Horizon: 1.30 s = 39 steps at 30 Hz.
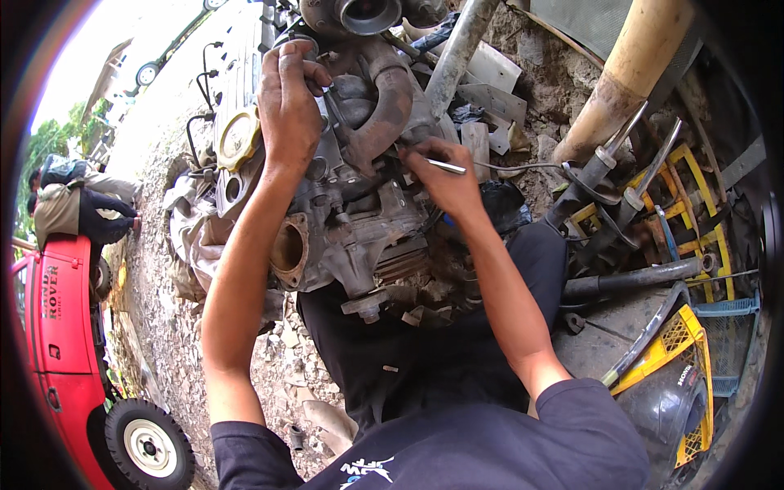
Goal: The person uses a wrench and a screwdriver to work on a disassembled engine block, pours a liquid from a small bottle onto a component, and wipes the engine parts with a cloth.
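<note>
A dirty metal engine (351, 237) stands in front of me, close to my legs. My left hand (290, 114) reaches over its upper left part, fingers curled beside a rust-brown curved pipe (392, 106). What those fingers grip, if anything, is hidden. My right hand (445, 175) is closed low on the right side of that pipe. Out of its grip sticks the end of a slim silver metal tool (447, 167); the tool's other end is hidden. A round turbo housing (359, 15) sits at the far end, and a round flanged opening (288, 251) faces me on the near left.
A bamboo pole (625, 77) and a grey metal pipe (461, 57) slant behind the engine. Shock absorbers (588, 184), yellow crates (694, 212) and a dark plastic part (665, 400) lie at right. A red off-road vehicle (65, 327) and people (73, 200) are at left, beyond gravel.
</note>
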Tool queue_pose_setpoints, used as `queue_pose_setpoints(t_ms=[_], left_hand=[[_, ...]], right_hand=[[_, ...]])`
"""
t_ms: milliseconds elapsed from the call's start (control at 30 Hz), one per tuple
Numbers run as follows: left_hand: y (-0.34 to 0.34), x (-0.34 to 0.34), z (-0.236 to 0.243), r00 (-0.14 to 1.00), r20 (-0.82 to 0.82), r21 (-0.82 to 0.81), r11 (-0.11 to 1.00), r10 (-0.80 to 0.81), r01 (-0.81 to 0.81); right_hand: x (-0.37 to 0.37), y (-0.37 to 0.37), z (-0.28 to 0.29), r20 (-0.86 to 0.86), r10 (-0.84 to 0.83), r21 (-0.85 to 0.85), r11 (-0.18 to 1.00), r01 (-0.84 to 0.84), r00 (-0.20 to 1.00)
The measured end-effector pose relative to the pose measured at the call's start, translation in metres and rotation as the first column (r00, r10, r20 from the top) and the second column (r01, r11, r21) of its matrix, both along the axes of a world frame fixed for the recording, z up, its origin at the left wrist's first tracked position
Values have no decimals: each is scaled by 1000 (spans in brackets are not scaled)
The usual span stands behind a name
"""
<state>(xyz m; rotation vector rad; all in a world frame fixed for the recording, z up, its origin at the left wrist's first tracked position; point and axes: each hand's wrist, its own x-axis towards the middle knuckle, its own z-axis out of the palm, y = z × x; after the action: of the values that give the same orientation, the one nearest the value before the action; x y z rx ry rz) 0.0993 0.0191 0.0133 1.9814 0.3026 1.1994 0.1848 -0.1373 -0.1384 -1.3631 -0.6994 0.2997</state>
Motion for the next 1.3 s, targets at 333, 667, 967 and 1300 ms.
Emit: queue_pose_setpoints(t_ms=[333, 667, 967, 1300], left_hand=[[7, 0, -6, 999, -32, -31, 999, 24, -25], [0, 0, 1, 994, -103, 26, 999, 24, -22], [2, 4, -4, 991, -135, 17, 1000, 25, -23], [-4, 6, -1, 982, -190, -1, 1000, 2, -2]], right_hand=[[5, -16, 29, -122, 118, -210, 967, -142, 985], [14, -9, 17, -127, 79, -126, 988, -95, 989], [8, -1, 11, 1, 0, -66, 998, 0, 1000], [-3, 11, 18, 113, -138, 38, 990, 134, 984]])
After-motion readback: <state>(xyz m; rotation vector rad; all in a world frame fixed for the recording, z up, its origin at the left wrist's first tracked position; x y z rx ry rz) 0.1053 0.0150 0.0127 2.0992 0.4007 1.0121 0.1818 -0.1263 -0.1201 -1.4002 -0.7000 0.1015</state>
